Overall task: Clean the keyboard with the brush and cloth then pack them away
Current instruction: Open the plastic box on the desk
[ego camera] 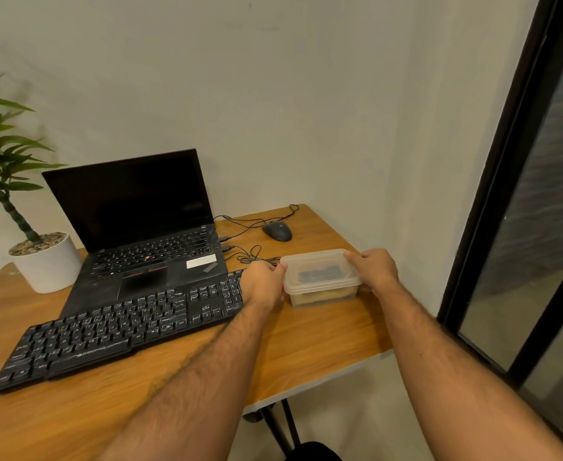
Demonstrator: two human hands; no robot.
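Note:
A clear plastic box (320, 277) with a lid stands on the wooden table (306, 341), right of the black keyboard (120, 327). Through its lid I make out something dark, and something yellowish shows low in the box; what they are is unclear. My left hand (263, 285) grips the box's left end, fingers curled at the lid's edge. My right hand (375, 269) grips the right end, thumb on top of the lid. The keyboard lies slanted in front of an open laptop, its right end beside my left hand.
A black laptop (140, 227) with a dark screen stands behind the keyboard. A black mouse (277, 231) and tangled cables (250, 252) lie behind the box. A potted plant (46, 261) stands at the left. The table's right edge is close to a dark-framed glass door (522, 227).

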